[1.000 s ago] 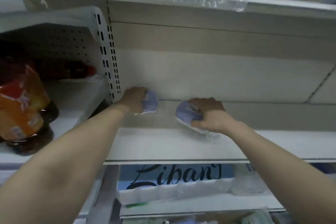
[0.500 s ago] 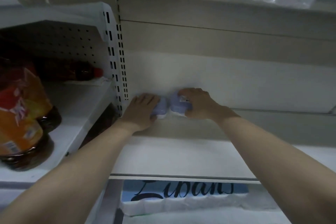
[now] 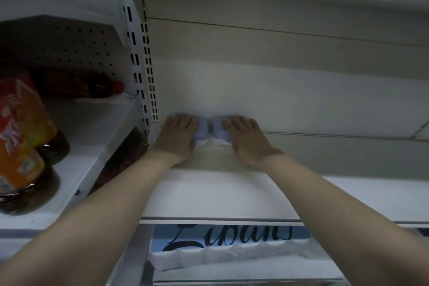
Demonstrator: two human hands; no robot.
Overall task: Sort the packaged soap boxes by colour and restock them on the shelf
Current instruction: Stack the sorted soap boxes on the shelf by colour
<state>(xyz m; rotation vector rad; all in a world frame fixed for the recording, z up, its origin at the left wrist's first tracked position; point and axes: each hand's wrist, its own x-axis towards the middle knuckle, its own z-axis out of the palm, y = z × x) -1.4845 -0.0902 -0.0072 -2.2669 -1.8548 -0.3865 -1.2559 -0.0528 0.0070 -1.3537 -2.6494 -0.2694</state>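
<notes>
**A:** What could go wrong for us from here?

**B:** Our left hand [image 3: 178, 138] and right hand [image 3: 247, 140] lie flat with straight fingers. We are pressing down on the soap, not clasping it. If we draw our palms back carelessly, the glossy film could cling or slide. That might drag a pack forward and break the pair apart.

**A:** Anything else?

**B:** We might wedge the left one against the white slotted metal upright [image 3: 148, 76] and crumple its wrapping.

**A:** How do the packs look to us?

**B:** The left lavender soap box [image 3: 201, 133] and right lavender soap box [image 3: 219, 134] match in colour. Both are rounded and wrapped in clear plastic. They sit side by side, touching or nearly so, at the back of the flat white metal shelf [image 3: 220, 193] against the pale back panel [image 3: 278, 100]. Our hands hide most of each.
</notes>
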